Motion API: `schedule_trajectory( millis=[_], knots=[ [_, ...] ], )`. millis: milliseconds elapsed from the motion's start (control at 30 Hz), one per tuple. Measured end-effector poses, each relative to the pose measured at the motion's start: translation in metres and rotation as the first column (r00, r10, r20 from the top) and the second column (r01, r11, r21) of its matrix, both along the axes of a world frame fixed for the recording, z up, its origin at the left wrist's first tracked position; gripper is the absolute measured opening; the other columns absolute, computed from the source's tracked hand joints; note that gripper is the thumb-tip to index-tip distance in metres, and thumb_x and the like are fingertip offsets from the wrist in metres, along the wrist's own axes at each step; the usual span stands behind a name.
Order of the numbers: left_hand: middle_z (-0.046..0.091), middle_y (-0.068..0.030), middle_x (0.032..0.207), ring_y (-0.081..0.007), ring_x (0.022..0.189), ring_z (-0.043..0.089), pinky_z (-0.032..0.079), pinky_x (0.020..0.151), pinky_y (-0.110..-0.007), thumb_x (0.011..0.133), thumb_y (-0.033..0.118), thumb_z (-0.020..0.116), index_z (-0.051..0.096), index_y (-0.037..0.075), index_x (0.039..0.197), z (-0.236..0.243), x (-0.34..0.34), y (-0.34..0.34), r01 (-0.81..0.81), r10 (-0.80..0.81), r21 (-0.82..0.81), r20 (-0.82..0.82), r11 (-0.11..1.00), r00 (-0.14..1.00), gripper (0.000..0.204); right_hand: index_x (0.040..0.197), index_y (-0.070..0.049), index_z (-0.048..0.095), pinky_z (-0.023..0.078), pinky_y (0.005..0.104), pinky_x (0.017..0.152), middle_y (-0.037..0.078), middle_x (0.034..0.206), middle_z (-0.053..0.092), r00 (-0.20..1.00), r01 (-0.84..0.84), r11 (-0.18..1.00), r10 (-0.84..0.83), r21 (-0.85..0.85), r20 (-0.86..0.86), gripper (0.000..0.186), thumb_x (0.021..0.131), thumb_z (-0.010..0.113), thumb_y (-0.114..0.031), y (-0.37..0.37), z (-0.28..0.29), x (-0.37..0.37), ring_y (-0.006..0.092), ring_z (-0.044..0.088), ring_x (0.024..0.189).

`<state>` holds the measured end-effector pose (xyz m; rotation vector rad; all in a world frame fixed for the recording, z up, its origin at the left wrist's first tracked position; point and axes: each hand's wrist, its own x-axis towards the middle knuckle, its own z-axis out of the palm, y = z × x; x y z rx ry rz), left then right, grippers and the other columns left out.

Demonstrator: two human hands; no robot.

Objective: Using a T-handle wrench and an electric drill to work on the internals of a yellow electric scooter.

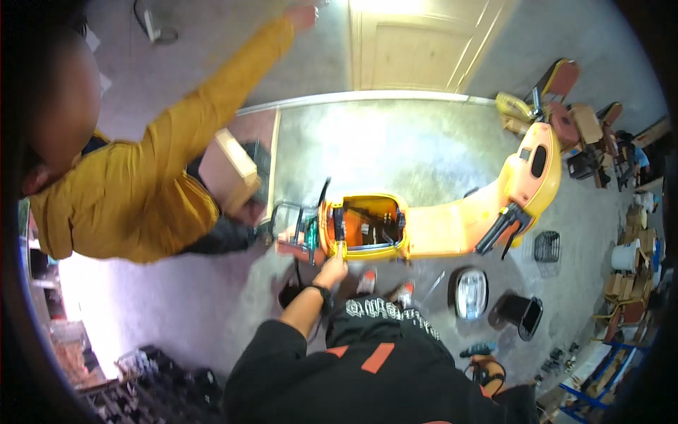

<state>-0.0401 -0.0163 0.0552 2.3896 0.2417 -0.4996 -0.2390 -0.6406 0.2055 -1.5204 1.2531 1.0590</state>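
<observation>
A yellow scooter [445, 220] stands before me, its handlebars to the right and an open compartment [378, 225] under where the seat goes. Dark parts and cables show inside. My left hand [335, 270] is closed at the compartment's near rear rim, by a black strip [339, 225] that runs across the rear end; the exact grip is small and partly hidden. Low at my right side, my right hand [486, 369] is wrapped round a teal and black cordless drill [479, 349]. Behind the compartment is a black rear rack [289, 215].
A person in a mustard jacket [134, 191] stands at left, one arm stretched toward the wall. On the floor at right lie an oval scooter seat [472, 292], a black bin-like tub [522, 312] and a wire basket [546, 246]. Boxes and chairs [561, 78] line the right side.
</observation>
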Motion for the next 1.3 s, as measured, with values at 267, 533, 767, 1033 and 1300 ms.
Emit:
schedule_trajectory(
  millis=[267,533,767,1033,1300],
  knots=[
    [0.064,-0.0321,0.111,-0.0434,0.099,0.065,0.049,0.089,-0.049,0.085,0.015,0.051,-0.019,0.008,0.152,-0.034,0.019,-0.003,0.184,-0.147,0.042,-0.441,0.982,0.885,0.097,0.084,-0.004,0.066,0.048,0.0349,0.062,0.010,0.079,0.067,0.985,0.170,0.985,-0.170,-0.030,-0.018,0.024,0.080,0.067,-0.028,0.016,0.022,-0.083,0.0221,0.062,0.067],
    [0.062,-0.0371,0.108,-0.0471,0.102,0.062,0.047,0.092,-0.048,0.083,0.013,0.052,-0.020,0.025,0.153,-0.038,0.017,0.025,0.239,-0.204,0.020,-0.458,0.971,0.865,0.101,0.086,-0.004,0.068,0.048,0.0353,0.063,0.011,0.080,0.067,0.945,0.302,0.948,-0.311,-0.097,-0.103,0.026,0.078,0.068,-0.028,0.080,0.066,-0.185,0.0225,0.063,0.069],
    [0.060,-0.0404,0.106,-0.0503,0.101,0.061,0.047,0.092,-0.049,0.083,0.014,0.052,-0.022,0.021,0.152,-0.041,0.021,0.030,0.290,-0.243,0.026,-0.480,0.957,0.843,0.101,0.087,-0.003,0.069,0.048,0.0356,0.064,0.011,0.081,0.068,0.916,0.339,0.930,-0.361,-0.140,-0.176,0.028,0.076,0.069,-0.029,0.123,0.081,-0.224,0.0229,0.063,0.070],
    [0.065,-0.0332,0.095,-0.0424,0.090,0.066,0.050,0.085,-0.043,0.083,0.015,0.053,-0.013,0.022,0.155,-0.124,0.006,0.056,0.153,-0.157,-0.045,-0.443,0.987,0.882,0.098,0.089,-0.003,0.070,0.048,0.0360,0.066,0.011,0.082,0.068,0.933,0.300,0.942,-0.322,-0.148,-0.158,0.030,0.074,0.070,-0.029,0.113,0.062,-0.225,0.0233,0.064,0.072],
    [0.064,-0.0071,0.086,-0.0197,0.059,0.060,0.046,0.047,-0.031,0.091,0.036,0.042,0.052,0.011,0.129,-0.099,0.020,0.043,-0.350,0.046,-0.364,-0.633,0.863,0.773,0.046,0.102,0.001,0.067,0.051,0.0358,0.064,0.012,0.087,0.070,0.889,0.454,0.890,-0.455,-0.038,-0.054,0.038,0.076,0.070,-0.027,0.052,0.031,-0.231,0.0223,0.064,0.069]
  ],
)
